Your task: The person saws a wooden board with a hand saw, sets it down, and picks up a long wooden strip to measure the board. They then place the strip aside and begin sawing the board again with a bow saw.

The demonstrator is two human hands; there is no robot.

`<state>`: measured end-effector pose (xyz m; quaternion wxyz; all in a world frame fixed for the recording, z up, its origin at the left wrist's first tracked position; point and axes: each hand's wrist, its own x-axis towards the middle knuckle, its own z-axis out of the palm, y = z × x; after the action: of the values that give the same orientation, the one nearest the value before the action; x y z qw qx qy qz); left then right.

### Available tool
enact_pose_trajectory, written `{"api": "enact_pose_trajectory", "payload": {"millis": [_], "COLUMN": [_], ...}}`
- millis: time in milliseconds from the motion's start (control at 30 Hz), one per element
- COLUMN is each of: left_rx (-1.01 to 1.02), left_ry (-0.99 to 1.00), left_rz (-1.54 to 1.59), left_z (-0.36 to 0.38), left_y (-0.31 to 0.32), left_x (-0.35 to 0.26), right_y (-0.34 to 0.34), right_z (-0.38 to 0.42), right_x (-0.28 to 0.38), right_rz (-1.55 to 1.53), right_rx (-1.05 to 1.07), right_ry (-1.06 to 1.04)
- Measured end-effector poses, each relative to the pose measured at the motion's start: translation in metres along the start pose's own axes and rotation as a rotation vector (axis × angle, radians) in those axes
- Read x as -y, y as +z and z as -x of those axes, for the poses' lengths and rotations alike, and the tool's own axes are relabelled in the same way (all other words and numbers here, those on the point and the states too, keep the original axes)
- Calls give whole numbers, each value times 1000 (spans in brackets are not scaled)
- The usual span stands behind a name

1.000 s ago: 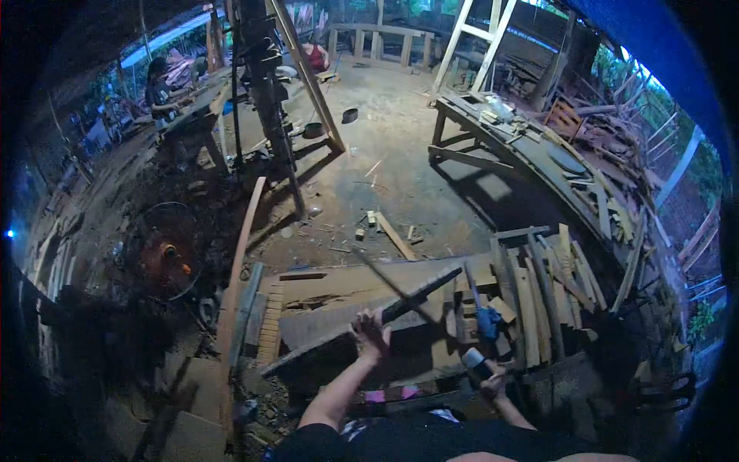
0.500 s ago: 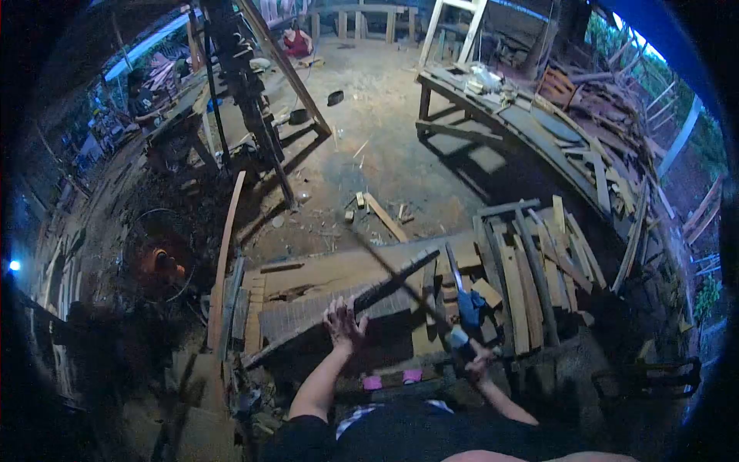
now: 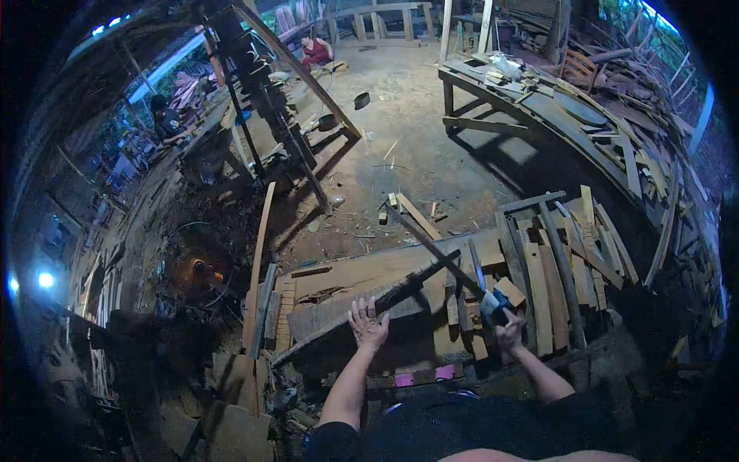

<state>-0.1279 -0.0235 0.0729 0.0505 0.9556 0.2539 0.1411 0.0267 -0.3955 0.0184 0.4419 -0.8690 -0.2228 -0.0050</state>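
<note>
My left hand [image 3: 369, 326] lies spread on a dark, rough-edged plank [image 3: 331, 331] that slants across the workbench. In my right hand [image 3: 509, 331] is the pale, bluish handle of a long, narrow handsaw [image 3: 433, 245], its teeth too blurred to see. The blade points forward and left, crossing the plank near its far right end. Beneath the plank lies a wide light-brown board [image 3: 362, 271]. Close behind the saw handle is another thin blade [image 3: 476, 260], its lower part hidden.
Wooden slats and a frame [image 3: 550, 269] stand at the right of the bench. A long table [image 3: 531, 108] with wood pieces runs along the right. At left are a fire [image 3: 198, 266] and a leaning post [image 3: 308, 73]. A person in red [image 3: 316, 52] sits far back.
My right hand has pushed forward with the handsaw, away from my body. My left hand stays spread on the plank. The whole view has shifted, so the scene sits further right.
</note>
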Motion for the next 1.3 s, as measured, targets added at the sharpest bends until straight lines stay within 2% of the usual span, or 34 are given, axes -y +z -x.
{"api": "enact_pose_trajectory", "payload": {"millis": [67,133,200,233,267,300,333,367,400,433,467,533,567,633,667,700,733,767,800,867,933,1000,1033,1100,1133,1167,1200,1267,1300], "left_rx": [17,65,93,129,172,133,111,50,-30,89,251,269,225,158,156,289,432,448,463,697,685,48,312,277,244,53,45,0,-322], "left_ry": [-8,-1,-36,-127,-221,-315,-296,-199,43,-46,-63,246,345,512,517,550,587,580,596,413,351,319,65,75,91,46,40,181,145], "left_rz": [-3,-2,41,129,206,397,574,906,935,1166,1479,1704,1650,1710,1707,1864,2016,1988,1983,2048,2049,1933,2064,2026,1983,1915,1907,2244,1985], "left_z": [-1,0,-5,-14,-29,-46,-70,-94,-113,-130,-142,-155,-157,-168,-172,-175,-177,-175,-172,-171,-179,-186,-196,-203,-203,-202,-212,-250,-260], "left_y": [-3,-7,-11,-14,-18,-29,-35,-29,-54,-133,-168,-217,-251,-293,-306,-317,-325,-327,-325,-315,-301,-288,-298,-298,-299,-298,-291,-272,-265], "left_x": [0,-1,-3,-7,-13,-25,-38,-53,-83,-138,-168,-210,-228,-253,-259,-263,-269,-276,-280,-282,-283,-282,-272,-258,-256,-258,-251,-227,-231], "right_y": [1,-23,-16,6,6,18,15,-1,-15,-30,-37,-20,-16,-11,-7,0,-26,-27,-32,-29,-24,-32,-30,-24,-22,-19,-15,-21,-51], "right_z": [7,15,23,33,33,41,35,34,22,6,-9,-4,-5,-8,-4,-2,-24,-13,-13,-6,-7,-10,-10,-13,-16,-23,-35,-64,-86], "right_x": [8,72,62,23,26,6,12,19,50,83,102,72,73,75,72,67,127,113,118,101,94,95,87,68,63,57,57,66,99], "right_rz": [13,-139,-262,-42,93,216,149,780,444,244,-229,8,3,-383,-386,-380,-374,-433,-438,-561,-551,-479,-476,31,30,-108,-249,-31,-378], "right_rx": [3,-6,142,86,59,54,-65,-83,2,59,68,-78,-84,-40,-43,-84,-130,-30,-48,126,73,100,104,-72,-65,-82,-98,-419,-197], "right_ry": [8,126,279,298,304,80,18,-449,-160,65,411,4,-9,338,334,267,199,344,345,535,458,386,388,-150,-149,11,170,-18,230]}}
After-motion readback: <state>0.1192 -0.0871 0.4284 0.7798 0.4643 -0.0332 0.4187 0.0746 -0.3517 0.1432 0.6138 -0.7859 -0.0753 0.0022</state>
